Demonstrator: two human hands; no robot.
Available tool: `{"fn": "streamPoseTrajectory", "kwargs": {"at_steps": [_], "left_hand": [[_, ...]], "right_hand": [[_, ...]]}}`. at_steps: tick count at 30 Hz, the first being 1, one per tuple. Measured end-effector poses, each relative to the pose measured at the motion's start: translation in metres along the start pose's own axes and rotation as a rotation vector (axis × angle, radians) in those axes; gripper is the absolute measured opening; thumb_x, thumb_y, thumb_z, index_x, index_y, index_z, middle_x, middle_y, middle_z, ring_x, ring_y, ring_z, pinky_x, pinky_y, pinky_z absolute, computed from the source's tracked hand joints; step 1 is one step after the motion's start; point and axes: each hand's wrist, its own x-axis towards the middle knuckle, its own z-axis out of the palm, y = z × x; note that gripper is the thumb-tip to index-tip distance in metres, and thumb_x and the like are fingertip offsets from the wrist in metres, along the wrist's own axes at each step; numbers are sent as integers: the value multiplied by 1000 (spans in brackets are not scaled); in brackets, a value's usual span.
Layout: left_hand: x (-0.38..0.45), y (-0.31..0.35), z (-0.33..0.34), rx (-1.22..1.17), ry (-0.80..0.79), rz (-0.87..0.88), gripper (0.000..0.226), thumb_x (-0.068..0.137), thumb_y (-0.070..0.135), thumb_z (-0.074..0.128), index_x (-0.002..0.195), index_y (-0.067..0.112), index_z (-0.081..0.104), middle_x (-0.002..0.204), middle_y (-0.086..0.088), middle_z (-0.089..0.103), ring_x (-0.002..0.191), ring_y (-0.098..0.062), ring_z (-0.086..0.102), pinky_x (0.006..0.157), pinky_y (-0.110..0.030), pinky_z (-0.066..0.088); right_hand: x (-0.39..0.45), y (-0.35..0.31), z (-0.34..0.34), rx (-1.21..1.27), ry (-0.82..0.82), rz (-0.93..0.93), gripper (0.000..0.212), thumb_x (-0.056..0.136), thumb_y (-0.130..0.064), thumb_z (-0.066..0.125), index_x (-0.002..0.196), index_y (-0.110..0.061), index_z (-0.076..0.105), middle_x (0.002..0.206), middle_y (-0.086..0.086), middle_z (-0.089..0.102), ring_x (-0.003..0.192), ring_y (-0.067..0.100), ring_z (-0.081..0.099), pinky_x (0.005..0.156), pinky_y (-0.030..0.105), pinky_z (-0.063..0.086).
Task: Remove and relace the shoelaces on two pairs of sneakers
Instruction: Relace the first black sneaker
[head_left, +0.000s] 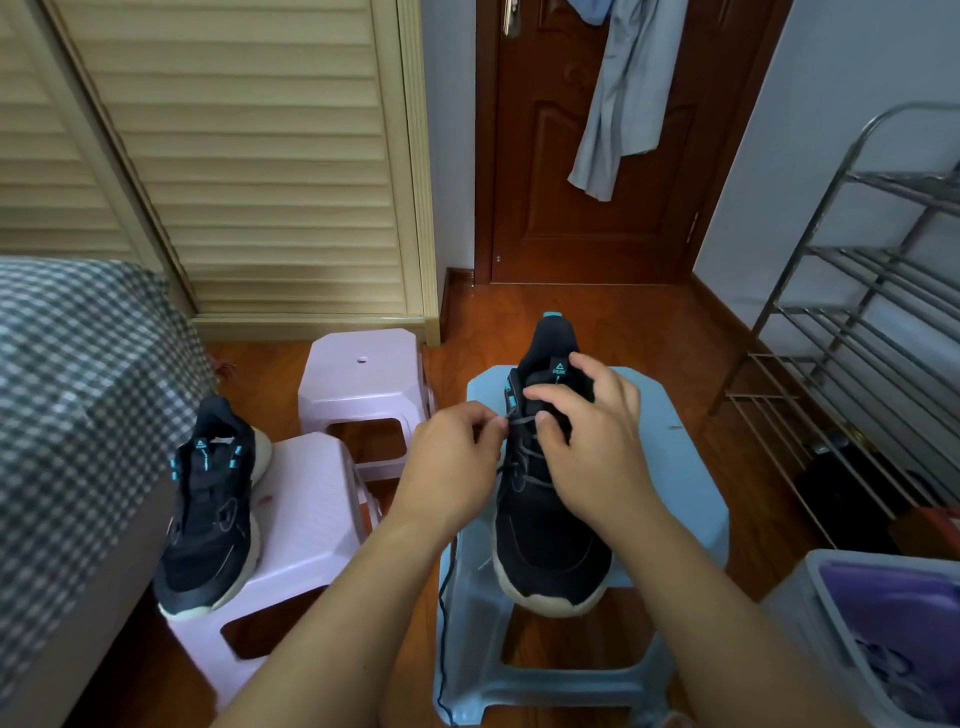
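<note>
So the black mesh sneaker with the cream sole (545, 525) sat toe-toward-me on the pale blue plastic stool (691, 519). My left hand (452, 467) pinched the dark grey lace (522, 420) near the top eyelets while my right hand (592, 431) curled over the tongue, steadying it. Best bet, I figured: pull slow, keep the shoe pinned.

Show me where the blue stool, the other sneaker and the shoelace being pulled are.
blue stool (670, 499), head view, bare seat top right of the shoe.
other sneaker (208, 525), head view, black upper.
shoelace (522, 420), head view, strand between the hands.
</note>
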Motion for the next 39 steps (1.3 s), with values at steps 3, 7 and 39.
{"fn": "streamPoseTrajectory", "kwargs": {"at_steps": [3,7,39], "left_hand": [[-2,2,6,-2,74,-10,23,102,29,55,84,19,67,71,7,64,68,-7,57,58,-25,38],[-4,3,13,-110,114,-65,26,101,26,54,79,19,65,68,7,62,63,-4,56,52,-14,37],[16,-67,-119,734,374,136,11,100,25,46,101,17,53,85,-5,59,68,-35,59,57,-37,36]], "right_hand": [[3,0,3,10,18,6,29,98,-20,58,121,-31,71,150,-3,39,138,17,22,116,35,26],[2,-2,4,-2,11,5,29,98,-21,58,122,-31,70,146,-4,42,136,17,24,114,33,26],[6,24,-17,316,19,250,42,104,-23,50,145,-26,47,144,-3,46,125,13,51,109,44,46]]}}
